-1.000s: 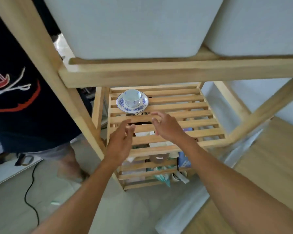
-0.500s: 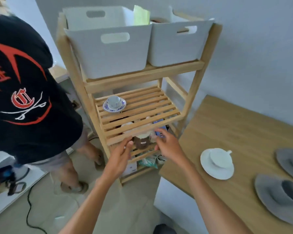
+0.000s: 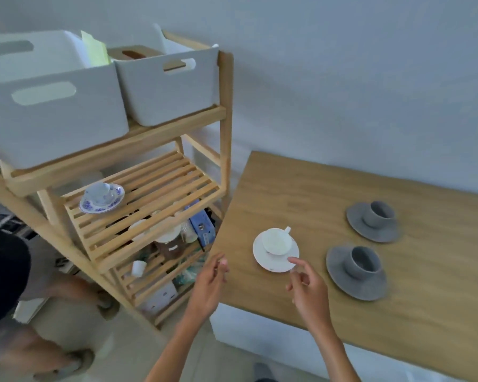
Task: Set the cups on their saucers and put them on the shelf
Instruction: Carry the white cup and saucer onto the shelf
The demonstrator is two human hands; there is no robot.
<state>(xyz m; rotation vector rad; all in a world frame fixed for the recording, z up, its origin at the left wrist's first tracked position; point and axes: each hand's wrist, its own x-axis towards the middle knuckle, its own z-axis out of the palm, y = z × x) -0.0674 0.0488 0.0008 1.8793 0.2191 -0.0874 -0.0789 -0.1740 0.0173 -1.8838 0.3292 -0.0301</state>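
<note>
A blue-patterned cup (image 3: pixel 98 192) stands on its matching saucer (image 3: pixel 113 204) at the left of the slatted middle shelf (image 3: pixel 160 188). On the wooden table (image 3: pixel 301 194) a white cup (image 3: pixel 276 241) sits on a white saucer (image 3: pixel 262 257). Two grey cups on grey saucers stand to the right, one nearer (image 3: pixel 364 261) and one farther (image 3: pixel 379 213). My right hand (image 3: pixel 308 289) is open, its fingertip at the white saucer's near rim. My left hand (image 3: pixel 209 282) hovers open over the table's left edge, holding nothing.
Two white bins (image 3: pixel 53 106) fill the rack's top shelf. Jars, boxes and a small white cup crowd the lower shelves (image 3: pixel 171 244). Another person in a black shirt (image 3: pixel 3 271) stands left of the rack, a sandalled foot near its base. A grey wall lies behind the table.
My view and both hands have swung from the rack's middle shelf to the table on the right. My right hand has reached the white saucer's rim.
</note>
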